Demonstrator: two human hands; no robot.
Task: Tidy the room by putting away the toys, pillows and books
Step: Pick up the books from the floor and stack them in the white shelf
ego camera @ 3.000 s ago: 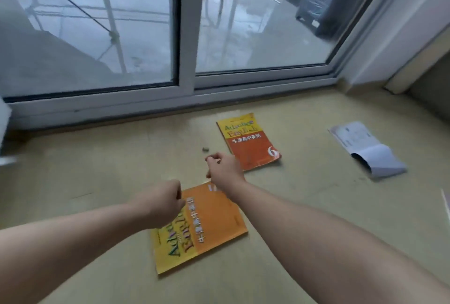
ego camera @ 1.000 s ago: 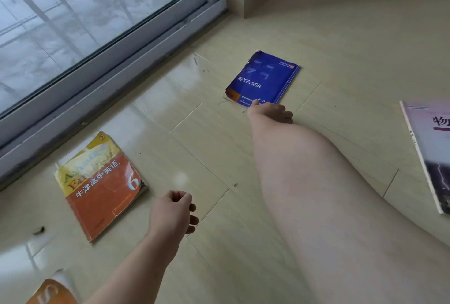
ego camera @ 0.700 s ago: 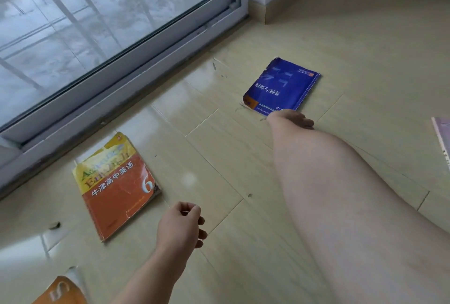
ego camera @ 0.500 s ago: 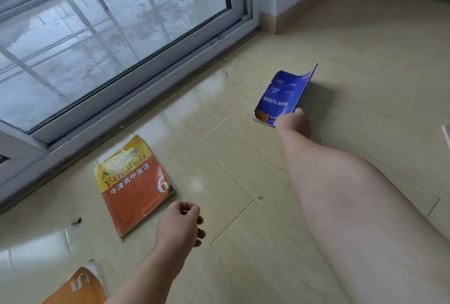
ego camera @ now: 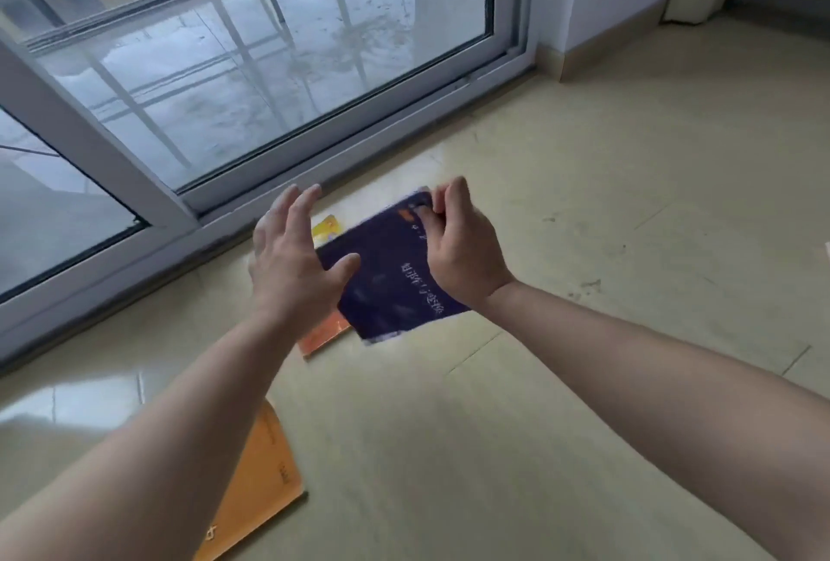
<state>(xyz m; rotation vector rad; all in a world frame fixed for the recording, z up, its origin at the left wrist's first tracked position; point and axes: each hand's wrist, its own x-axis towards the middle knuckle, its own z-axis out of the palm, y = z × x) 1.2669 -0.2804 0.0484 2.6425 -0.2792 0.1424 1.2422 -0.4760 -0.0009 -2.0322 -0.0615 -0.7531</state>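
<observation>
Pinching one blue book (ego camera: 386,286): right hand (ego camera: 458,255) fingers (ego camera: 453,196) | left hand (ego camera: 292,273) spread open | two orange books (ego camera: 256,493) (ego camera: 321,333)

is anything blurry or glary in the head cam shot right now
Head view: the blue book pinched by the right hand is motion-blurred, its lettering smeared; window light glares off the glossy floor at lower left; the far floor looks soft but evenly lit.

**Books Half Out of Sight**

The blue book (ego camera: 386,282) is smeared by motion and its white lettering is unreadable. The right hand (ego camera: 458,246) covers its right edge. Behind it and the left hand (ego camera: 289,268), the orange-and-yellow book (ego camera: 321,337) shows only two corners. The bottom edge and the left forearm cut off the orange book (ego camera: 265,484).
</observation>
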